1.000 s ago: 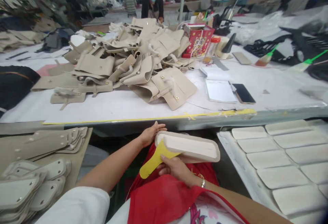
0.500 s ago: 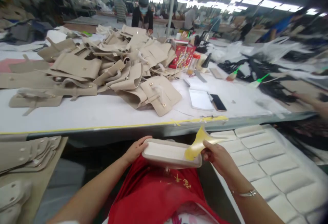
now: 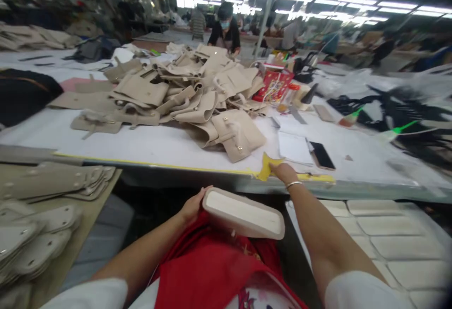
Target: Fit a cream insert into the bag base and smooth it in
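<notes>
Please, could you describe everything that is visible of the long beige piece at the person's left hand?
The long beige piece looks like a shallow block with rounded corners: a pale, flat face, a beige border around it, and a beige side, perhaps leather-like. It is slanted in front of the red apron, pale face visible. The left hand holds its left end; no hand touches the right end. Contact with the apron is unclear.

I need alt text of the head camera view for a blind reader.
A person's left hand holds a pale boxy piece over a red apron; the right hand holds a yellow tool at the edge of a table heaped with beige pieces.
</notes>
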Motion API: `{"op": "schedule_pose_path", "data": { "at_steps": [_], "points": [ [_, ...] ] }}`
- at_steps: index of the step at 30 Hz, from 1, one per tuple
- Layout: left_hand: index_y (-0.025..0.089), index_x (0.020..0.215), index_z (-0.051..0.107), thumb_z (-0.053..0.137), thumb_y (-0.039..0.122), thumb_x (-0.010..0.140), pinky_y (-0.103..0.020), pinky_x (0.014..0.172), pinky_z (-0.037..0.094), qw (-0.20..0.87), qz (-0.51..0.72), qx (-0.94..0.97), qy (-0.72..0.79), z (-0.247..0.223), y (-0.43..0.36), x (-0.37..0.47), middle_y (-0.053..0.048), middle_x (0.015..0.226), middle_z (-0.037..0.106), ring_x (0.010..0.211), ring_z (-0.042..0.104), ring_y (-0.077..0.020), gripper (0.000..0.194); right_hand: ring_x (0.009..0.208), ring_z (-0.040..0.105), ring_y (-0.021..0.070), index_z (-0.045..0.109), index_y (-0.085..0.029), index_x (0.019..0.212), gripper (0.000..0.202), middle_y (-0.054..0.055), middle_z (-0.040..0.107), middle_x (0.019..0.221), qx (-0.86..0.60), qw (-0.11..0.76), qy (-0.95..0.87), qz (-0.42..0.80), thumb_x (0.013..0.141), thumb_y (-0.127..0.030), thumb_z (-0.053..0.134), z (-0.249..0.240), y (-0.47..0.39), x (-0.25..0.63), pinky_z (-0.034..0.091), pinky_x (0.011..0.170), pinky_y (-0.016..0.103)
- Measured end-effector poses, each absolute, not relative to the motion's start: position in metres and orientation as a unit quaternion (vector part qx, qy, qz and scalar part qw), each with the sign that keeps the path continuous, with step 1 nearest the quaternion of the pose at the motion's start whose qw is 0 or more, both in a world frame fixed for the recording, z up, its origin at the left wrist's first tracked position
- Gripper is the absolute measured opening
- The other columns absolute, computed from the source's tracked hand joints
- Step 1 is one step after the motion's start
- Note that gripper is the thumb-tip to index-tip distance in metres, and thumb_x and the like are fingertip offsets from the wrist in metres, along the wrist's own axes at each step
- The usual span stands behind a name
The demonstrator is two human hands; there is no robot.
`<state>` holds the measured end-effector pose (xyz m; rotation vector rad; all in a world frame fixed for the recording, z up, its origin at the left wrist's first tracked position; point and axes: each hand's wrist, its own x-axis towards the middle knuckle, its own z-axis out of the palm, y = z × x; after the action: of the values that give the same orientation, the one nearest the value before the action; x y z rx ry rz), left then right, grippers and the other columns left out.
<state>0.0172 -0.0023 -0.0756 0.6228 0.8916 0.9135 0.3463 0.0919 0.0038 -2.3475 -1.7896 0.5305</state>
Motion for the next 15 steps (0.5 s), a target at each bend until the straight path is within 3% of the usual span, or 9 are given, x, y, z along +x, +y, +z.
{"op": "schedule_pose_path", "data": {
  "at_steps": [4, 6, 7, 8, 11, 15],
  "points": [
    [0.016, 0.117, 0.06, 0.066, 0.041, 0.076, -0.038, 0.108, 0.028, 0.763, 0.421, 0.307, 0.383, -0.088, 0.002, 0.008, -0.009, 0.129, 0.055, 0.125, 0.043, -0.0257, 0.048, 0.079, 0.062, 0.025, 0.062, -0.007, 0.085, 0.046, 0.022, 0.064, 0.08, -0.803, 0.102, -0.549, 0.209, 0.091, -0.04, 0.03, -0.018, 0.061, 0.356, 0.042, 0.072, 0.037],
    [0.016, 0.12, 0.057, 0.062, 0.044, 0.078, -0.04, 0.108, 0.027, 0.745, 0.405, 0.36, 0.389, -0.09, 0.006, 0.005, -0.009, 0.128, 0.055, 0.124, 0.044, -0.0268, 0.051, 0.07, 0.062, 0.0233, 0.061, -0.01, 0.088, 0.048, 0.019, 0.065, 0.082, -0.792, 0.195, -0.496, 0.298, 0.09, -0.044, 0.027, -0.03, 0.023, 0.356, 0.046, 0.067, 0.037],
    [0.016, 0.121, 0.055, 0.06, 0.045, 0.08, -0.041, 0.108, 0.027, 0.73, 0.392, 0.397, 0.394, -0.09, 0.008, 0.003, -0.009, 0.127, 0.055, 0.123, 0.044, -0.0272, 0.051, 0.071, 0.063, 0.0238, 0.061, -0.012, 0.09, 0.047, 0.018, 0.066, 0.086, -0.768, 0.266, -0.457, 0.362, 0.088, -0.047, 0.03, -0.036, 0.002, 0.352, 0.048, 0.066, 0.037],
    [0.015, 0.122, 0.055, 0.057, 0.047, 0.081, -0.041, 0.107, 0.028, 0.711, 0.379, 0.438, 0.4, -0.09, 0.01, 0.002, -0.009, 0.126, 0.056, 0.122, 0.045, -0.0271, 0.051, 0.08, 0.063, 0.0231, 0.061, -0.014, 0.092, 0.047, 0.016, 0.066, 0.093, -0.751, 0.283, -0.455, 0.387, 0.088, -0.048, 0.028, -0.042, -0.019, 0.347, 0.049, 0.072, 0.036],
    [0.016, 0.122, 0.054, 0.047, 0.05, 0.085, -0.038, 0.106, 0.029, 0.642, 0.341, 0.55, 0.411, -0.087, 0.012, -0.001, -0.009, 0.124, 0.057, 0.119, 0.047, -0.0255, 0.051, 0.095, 0.06, 0.0232, 0.064, -0.018, 0.097, 0.051, 0.011, 0.065, 0.104, -0.74, 0.306, -0.446, 0.401, 0.087, -0.051, 0.027, -0.053, -0.064, 0.324, 0.047, 0.083, 0.035],
    [0.016, 0.123, 0.052, 0.042, 0.054, 0.086, -0.037, 0.106, 0.03, 0.604, 0.335, 0.571, 0.444, -0.08, 0.009, 0.001, -0.009, 0.126, 0.056, 0.118, 0.047, -0.0248, 0.054, 0.094, 0.059, 0.0245, 0.064, -0.018, 0.098, 0.052, 0.01, 0.066, 0.102, -0.749, 0.335, -0.435, 0.371, 0.085, -0.056, 0.03, -0.053, -0.078, 0.31, 0.046, 0.083, 0.035]
  ]
}}
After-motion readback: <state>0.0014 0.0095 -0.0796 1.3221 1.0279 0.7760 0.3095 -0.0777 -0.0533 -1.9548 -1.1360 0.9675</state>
